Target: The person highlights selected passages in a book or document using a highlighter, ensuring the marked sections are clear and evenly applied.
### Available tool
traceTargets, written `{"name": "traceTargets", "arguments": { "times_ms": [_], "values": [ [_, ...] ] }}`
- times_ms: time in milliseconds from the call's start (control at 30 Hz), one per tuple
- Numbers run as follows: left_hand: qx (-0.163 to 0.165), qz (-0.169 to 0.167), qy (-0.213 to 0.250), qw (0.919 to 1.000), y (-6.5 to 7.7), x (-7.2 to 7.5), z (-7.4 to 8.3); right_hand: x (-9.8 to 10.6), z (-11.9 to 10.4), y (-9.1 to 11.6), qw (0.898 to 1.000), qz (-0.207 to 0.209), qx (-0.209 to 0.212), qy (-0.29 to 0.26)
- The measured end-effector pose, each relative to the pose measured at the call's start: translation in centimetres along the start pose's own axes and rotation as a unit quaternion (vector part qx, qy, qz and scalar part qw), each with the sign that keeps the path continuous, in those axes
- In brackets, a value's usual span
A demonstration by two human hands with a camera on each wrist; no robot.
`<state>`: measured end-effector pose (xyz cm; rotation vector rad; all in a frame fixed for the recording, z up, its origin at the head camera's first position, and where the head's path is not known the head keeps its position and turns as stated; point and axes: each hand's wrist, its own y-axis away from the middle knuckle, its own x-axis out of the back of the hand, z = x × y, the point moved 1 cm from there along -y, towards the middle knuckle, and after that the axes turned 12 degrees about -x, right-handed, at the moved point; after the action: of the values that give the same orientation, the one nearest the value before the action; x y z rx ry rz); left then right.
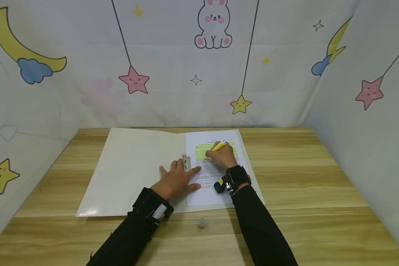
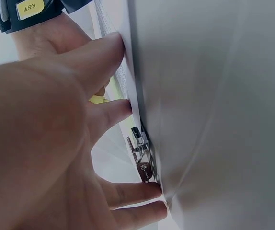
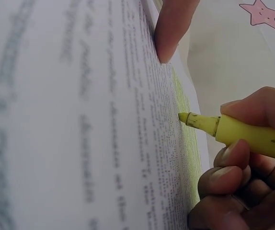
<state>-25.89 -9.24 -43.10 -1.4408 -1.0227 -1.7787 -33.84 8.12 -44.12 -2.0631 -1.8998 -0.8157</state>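
Note:
In the head view a white printed sheet (image 1: 209, 195) lies on the right side of an opened white folder (image 1: 129, 166), its upper lines marked yellow. My right hand (image 1: 223, 157) pinches a yellow highlighter (image 3: 252, 136); in the right wrist view its bare tip meets the text at the edge of the yellow lines. With fingers spread, my left hand (image 1: 176, 183) rests across the folder's middle, thumb and index finger on the sheet's left edge. Beside those fingers sits the folder's metal clip (image 1: 186, 162), partly hidden by the hand.
A small pale cap (image 1: 201, 223) stands on the wooden table (image 1: 319, 207) just in front of the folder. Behind and at both sides hang white curtains (image 1: 173, 103) printed with stars, moons and a rabbit. Each wrist wears a black strapped camera (image 1: 236, 177).

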Motion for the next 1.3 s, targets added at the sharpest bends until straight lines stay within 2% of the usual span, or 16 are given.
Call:
{"name": "traceTargets", "arguments": {
  "times_ms": [533,800,1300],
  "values": [
    [-0.001,0.001,0.004,1.0,0.1,0.0,-0.1,0.4,0.1,0.0,1.0,-0.005,-0.005,-0.011],
    [-0.003,0.003,0.005,1.0,0.1,0.0,-0.1,0.6,0.5,-0.1,1.0,0.014,-0.006,-0.004],
    [-0.006,0.008,0.003,0.9999,0.1,-0.1,0.0,1.1,0.6,-0.3,1.0,0.015,-0.008,-0.001]
  ]
}}
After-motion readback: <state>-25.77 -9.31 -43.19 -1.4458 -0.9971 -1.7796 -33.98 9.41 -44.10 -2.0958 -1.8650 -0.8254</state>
